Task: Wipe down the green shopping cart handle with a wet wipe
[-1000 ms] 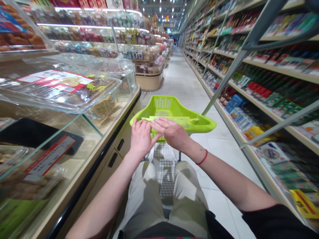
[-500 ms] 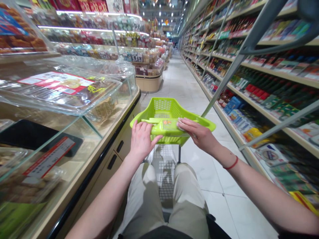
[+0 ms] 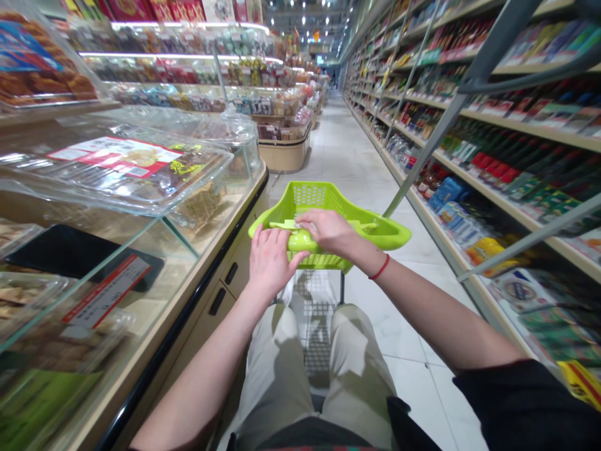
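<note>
Cart basket [image 3: 385, 233]: lime-green plastic, smooth glossy rim, walls of moulded open lattice.
Display case [image 3: 154, 250]: clear glass, reflective.
Tray lid [image 3: 197, 181]: thin clear plastic, shiny, with a paper label.
Counter [image 3: 188, 307]: pale wood-look panels, glossy black edge.
Floor [image 3: 347, 150]: pale polished tiles.
Shelf struts [image 3: 436, 125]: grey matt metal.
Trousers [image 3: 272, 369]: beige matt cloth.

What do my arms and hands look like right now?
The left hand and right hand wear no gloves, and both forearms are uncovered. A thin red bracelet circles the right wrist. A black sleeve covers the right upper arm. No sleeve shows on the left arm.
</note>
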A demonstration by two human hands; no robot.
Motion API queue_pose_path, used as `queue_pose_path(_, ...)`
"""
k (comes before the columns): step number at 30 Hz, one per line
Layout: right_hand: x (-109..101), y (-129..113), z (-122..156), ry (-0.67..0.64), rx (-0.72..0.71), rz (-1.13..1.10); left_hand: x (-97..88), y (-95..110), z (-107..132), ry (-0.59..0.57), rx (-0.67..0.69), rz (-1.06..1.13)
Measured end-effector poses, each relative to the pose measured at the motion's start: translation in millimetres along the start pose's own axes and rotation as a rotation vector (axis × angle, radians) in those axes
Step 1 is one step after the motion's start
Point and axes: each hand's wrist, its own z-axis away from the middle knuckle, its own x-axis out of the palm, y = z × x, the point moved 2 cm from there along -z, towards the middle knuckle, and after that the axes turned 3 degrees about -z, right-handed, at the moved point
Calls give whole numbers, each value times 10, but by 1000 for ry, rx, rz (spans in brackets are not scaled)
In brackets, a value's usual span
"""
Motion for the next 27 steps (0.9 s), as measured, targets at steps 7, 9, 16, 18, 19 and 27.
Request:
queue_pose_path(7,-378,670,443,133,174,-12,-4,-24,-2,13,-2,8)
queue_pose_path(9,-419,724,495,133,218,29,8,-18,0,18,1,7)
queue_pose_path(16,-203,100,93,27,265,171,10,12,-5,17,4,-3)
queue_pose_path(18,-115,-84,-36,-7,239,166,-2,8,-7,12,0,-9)
queue_pose_path(19,-78,-138,-79,-15,214,149,-7,4,-7,6,-1,-13)
queue_pose_path(27,-150,300,263,123,-35,-78,-17,-39,5,-4,1,5)
